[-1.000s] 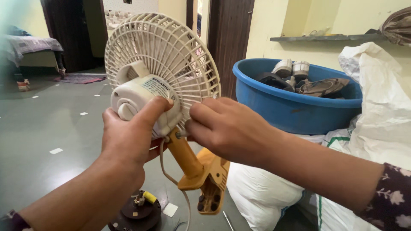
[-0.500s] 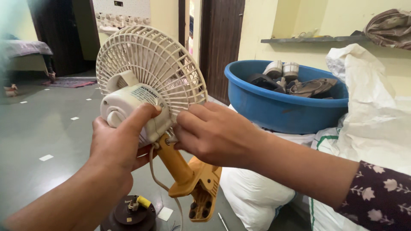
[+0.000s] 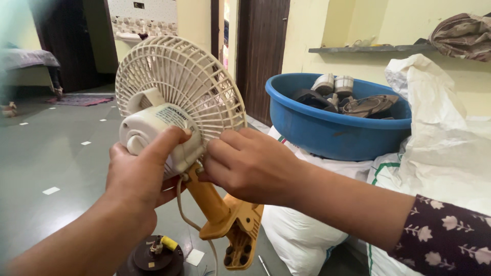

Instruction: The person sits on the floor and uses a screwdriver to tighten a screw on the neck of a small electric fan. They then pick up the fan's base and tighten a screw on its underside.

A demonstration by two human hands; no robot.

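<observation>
Gripping the fan (image 3: pixel 176 102) by its motor housing, the left hand (image 3: pixel 140 176) holds it upright over the floor. The right hand (image 3: pixel 250 166) pinches together at the joint just right of that grip, where the orange clamp arm (image 3: pixel 225 214) slants down-right.

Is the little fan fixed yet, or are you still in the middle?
Still in the middle. The fan is up off the floor with its grille on. The left hand grips the motor housing; the right hand pinches at the neck joint. A dark round part still lies on the floor.
</observation>
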